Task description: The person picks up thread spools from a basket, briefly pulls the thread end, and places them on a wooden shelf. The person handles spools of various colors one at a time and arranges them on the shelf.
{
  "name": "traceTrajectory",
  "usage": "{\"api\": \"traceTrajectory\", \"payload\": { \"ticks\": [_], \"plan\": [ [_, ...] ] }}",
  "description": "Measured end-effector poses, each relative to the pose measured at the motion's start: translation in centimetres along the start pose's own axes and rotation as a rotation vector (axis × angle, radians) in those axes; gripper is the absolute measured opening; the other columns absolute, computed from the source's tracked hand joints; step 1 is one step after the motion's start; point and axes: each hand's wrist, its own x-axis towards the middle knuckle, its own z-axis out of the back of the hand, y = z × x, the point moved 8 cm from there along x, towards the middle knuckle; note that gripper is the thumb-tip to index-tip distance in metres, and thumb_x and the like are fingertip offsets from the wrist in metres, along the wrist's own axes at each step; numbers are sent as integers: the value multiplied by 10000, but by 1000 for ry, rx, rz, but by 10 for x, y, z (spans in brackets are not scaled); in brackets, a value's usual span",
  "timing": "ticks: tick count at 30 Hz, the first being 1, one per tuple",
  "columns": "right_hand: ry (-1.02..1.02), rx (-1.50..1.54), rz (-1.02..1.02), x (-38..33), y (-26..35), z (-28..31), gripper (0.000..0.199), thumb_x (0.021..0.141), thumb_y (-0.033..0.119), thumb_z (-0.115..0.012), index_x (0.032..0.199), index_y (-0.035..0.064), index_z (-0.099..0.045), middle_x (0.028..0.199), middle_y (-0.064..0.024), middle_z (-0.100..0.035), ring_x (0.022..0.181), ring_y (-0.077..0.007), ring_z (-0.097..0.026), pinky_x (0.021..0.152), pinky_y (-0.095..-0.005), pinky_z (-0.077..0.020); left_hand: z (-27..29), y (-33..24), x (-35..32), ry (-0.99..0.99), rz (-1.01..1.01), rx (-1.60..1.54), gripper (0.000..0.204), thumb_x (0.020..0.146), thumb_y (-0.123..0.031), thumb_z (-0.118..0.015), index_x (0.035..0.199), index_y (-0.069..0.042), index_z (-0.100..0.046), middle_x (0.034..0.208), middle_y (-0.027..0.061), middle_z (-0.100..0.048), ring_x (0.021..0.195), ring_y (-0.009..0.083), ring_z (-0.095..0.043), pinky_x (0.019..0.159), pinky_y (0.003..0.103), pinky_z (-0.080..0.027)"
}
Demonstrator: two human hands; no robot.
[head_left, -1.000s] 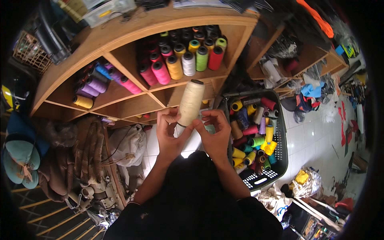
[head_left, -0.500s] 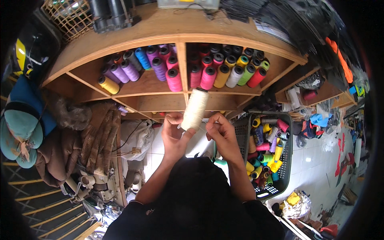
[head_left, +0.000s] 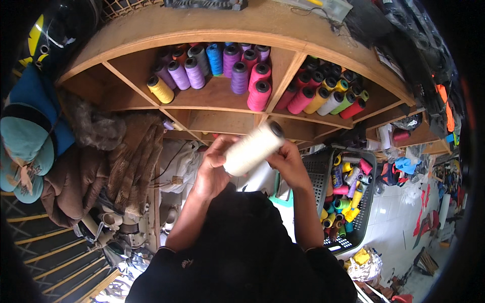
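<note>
Cream spool (head_left: 254, 149) | left grip (head_left: 210, 171) clasps lower end | right grip (head_left: 291, 165) alongside, hold unclear

The right one of your hands (head_left: 290, 165) is partly hidden by the cream thread spool (head_left: 252, 150), so you cannot tell its grip. At four o'clock, the upper spools (head_left: 341, 190) cover the lower ones in the basket (head_left: 314, 175). At one o'clock, the upper edge cuts the clear box (head_left: 334, 9). At three o'clock, the clutter (head_left: 448, 184) is too small for naming.
</note>
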Motion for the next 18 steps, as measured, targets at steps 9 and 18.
{"api": "traceTrajectory", "payload": {
  "ticks": [9,18],
  "plan": [
    [361,-871,-96,44,40,-33,166,828,165,-703,854,25,-618,612,-53,-571,585,-132,-561,552,-327,-402,-11,-33,-6,266,-262,1021,389,651,34,-703,1025,-6,-605,1014,98,-556,980,232,-574,853,321,-451],
    [-259,-710,209,22,47,-60,131,868,112,-671,838,15,-589,548,-60,-474,482,-118,-453,470,-298,-337,23,-47,-4,-190,-568,880,388,669,116,-697,993,7,-513,1083,115,-488,1015,204,-563,855,311,-497]
  ]
}}
